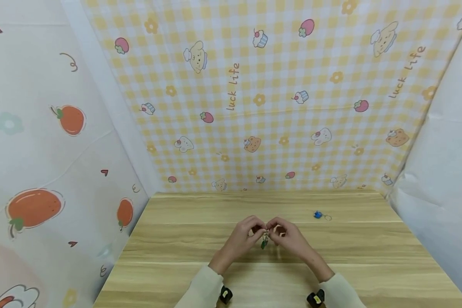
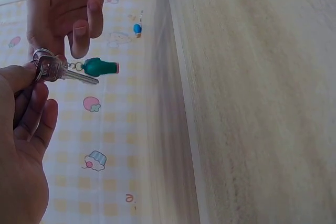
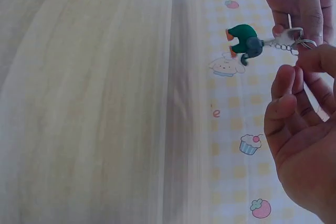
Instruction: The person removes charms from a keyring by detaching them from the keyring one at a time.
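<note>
Over the middle of the table, my left hand (image 1: pixel 244 235) and right hand (image 1: pixel 290 237) meet fingertip to fingertip at a metal key ring (image 2: pixel 43 53). Left thumb and fingers pinch the ring beside the head of a silver key (image 2: pixel 79 75). My right thumb and fingertips pinch the ring from the other side, as the right wrist view shows. From a short chain (image 3: pixel 282 47) on the ring hangs a green elephant charm (image 3: pixel 244 36) with a grey head and orange feet. Fingers hide part of the ring.
A blue charm (image 1: pixel 318 214) with its own ring (image 1: pixel 327 217) lies on the wooden table (image 1: pixel 185 239), behind and right of my hands. A yellow checked cloth wall (image 1: pixel 277 141) stands at the table's back edge, with white-covered walls (image 1: pixel 446 162) on either side.
</note>
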`<action>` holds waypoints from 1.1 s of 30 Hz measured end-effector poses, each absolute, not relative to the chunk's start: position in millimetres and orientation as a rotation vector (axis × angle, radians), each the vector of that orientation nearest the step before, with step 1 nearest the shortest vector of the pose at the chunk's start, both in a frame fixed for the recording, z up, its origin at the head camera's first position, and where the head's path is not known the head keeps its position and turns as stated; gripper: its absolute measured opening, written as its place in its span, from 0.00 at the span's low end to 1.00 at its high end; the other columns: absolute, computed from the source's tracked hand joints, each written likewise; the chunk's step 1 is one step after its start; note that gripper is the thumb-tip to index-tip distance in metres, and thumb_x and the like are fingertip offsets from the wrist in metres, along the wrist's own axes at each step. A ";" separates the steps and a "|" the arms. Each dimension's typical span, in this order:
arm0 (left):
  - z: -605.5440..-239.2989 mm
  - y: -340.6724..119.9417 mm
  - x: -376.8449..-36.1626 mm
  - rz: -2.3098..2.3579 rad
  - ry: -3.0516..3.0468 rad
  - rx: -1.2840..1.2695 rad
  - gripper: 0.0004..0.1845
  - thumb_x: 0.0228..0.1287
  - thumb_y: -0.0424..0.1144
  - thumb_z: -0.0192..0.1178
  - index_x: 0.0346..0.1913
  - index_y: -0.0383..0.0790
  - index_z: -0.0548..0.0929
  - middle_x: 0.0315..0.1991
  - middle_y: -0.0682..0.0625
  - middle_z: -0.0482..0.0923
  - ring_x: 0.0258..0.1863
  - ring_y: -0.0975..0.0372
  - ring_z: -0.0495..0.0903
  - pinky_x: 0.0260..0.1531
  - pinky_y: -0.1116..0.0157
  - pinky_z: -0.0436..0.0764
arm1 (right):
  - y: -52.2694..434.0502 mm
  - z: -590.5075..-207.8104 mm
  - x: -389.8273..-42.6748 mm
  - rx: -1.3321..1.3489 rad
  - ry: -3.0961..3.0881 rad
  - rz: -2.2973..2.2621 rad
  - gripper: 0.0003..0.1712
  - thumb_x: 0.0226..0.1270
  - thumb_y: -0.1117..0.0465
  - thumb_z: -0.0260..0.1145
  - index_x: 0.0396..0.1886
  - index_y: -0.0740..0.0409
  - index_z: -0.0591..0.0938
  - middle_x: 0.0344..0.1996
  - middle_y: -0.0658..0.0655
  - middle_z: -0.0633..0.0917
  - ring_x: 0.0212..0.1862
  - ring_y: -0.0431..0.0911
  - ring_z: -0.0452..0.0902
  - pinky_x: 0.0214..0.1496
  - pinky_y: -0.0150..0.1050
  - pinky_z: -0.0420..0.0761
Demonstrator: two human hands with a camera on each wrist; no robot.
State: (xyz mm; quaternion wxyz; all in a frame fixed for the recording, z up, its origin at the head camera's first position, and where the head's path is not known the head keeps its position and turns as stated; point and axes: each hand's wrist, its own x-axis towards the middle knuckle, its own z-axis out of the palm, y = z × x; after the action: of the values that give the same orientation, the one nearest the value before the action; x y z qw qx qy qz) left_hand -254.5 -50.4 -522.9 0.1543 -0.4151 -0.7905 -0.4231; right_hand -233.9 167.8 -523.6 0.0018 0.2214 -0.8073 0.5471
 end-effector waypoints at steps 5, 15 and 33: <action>-522.9 -50.4 -255.2 -1.213 -2.280 -1.174 0.03 0.76 0.35 0.65 0.47 0.40 0.86 0.42 0.51 0.85 0.37 0.67 0.79 0.36 0.67 0.86 | 168.0 -525.7 -233.9 0.744 -2.492 1.638 0.04 0.79 0.64 0.66 0.47 0.53 0.85 0.43 0.59 0.86 0.30 0.48 0.81 0.30 0.34 0.82; -522.8 -49.4 -254.1 -1.237 -2.314 -1.158 0.03 0.76 0.36 0.65 0.45 0.41 0.87 0.41 0.51 0.85 0.38 0.68 0.79 0.38 0.67 0.86 | 169.2 -528.1 -231.8 0.764 -2.438 1.629 0.04 0.77 0.66 0.67 0.43 0.52 0.85 0.38 0.57 0.86 0.29 0.38 0.78 0.29 0.34 0.82; -518.0 -48.4 -250.8 -1.246 -2.312 -1.139 0.03 0.76 0.34 0.65 0.45 0.41 0.88 0.41 0.51 0.86 0.37 0.69 0.80 0.37 0.63 0.87 | 167.8 -524.0 -232.3 0.537 -2.570 1.687 0.02 0.80 0.62 0.66 0.43 0.55 0.84 0.37 0.56 0.84 0.24 0.41 0.76 0.25 0.34 0.78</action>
State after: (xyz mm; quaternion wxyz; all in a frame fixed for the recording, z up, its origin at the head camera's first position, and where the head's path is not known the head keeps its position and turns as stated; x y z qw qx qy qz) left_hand -250.8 -48.4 -518.0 0.1389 -0.3940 -0.7998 -0.4310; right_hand -232.3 167.8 -524.0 0.0106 0.1720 -0.8235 0.5405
